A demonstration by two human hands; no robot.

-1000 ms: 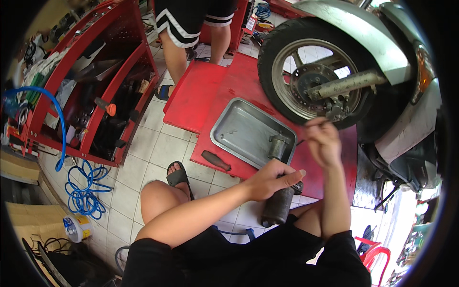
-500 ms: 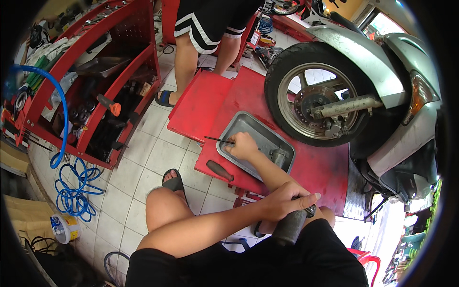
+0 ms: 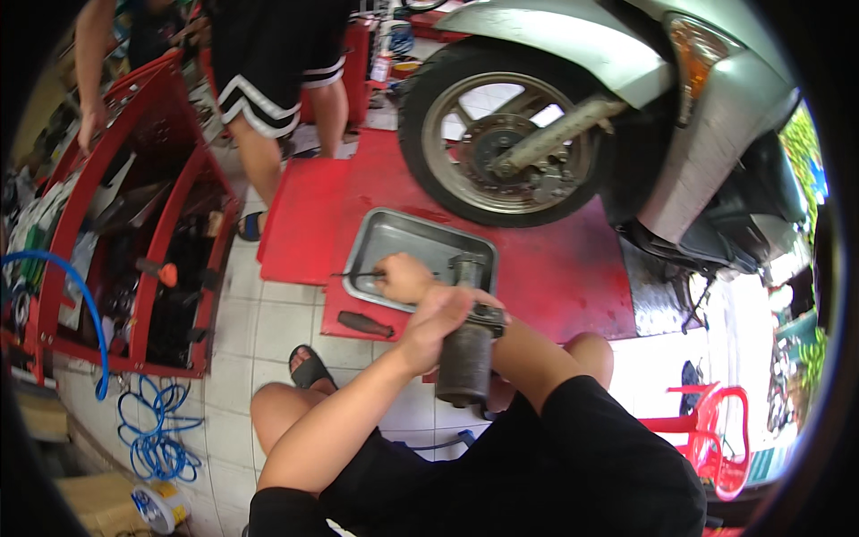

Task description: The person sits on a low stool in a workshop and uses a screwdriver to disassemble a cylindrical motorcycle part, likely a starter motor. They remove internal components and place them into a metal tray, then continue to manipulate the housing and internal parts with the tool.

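Observation:
My left hand (image 3: 438,324) grips a dark grey metal cylinder (image 3: 463,365) by its flanged upper end. The cylinder stands nearly upright above my lap, and my left wrist crosses in front of my right forearm. Over the left part of a grey metal tray (image 3: 360,240), my right hand (image 3: 404,277) is closed around a thin dark rod (image 3: 347,275) that sticks out to the left; its kind does not show. Another metal part (image 3: 467,270) lies in the tray's right end. A dark-handled tool (image 3: 365,324) rests by the platform's near edge.
The tray sits on a red platform (image 3: 559,277), beneath a scooter's front wheel (image 3: 506,134). To the left are a red tool cart (image 3: 63,268) and a coiled blue hose (image 3: 161,430). Another person (image 3: 259,116) stands beyond. A red plastic chair (image 3: 716,430) is at right.
The whole view has shifted. My left hand has brought the cylinder up nearer the tray and my right hand. The other person's arm now shows at the cart.

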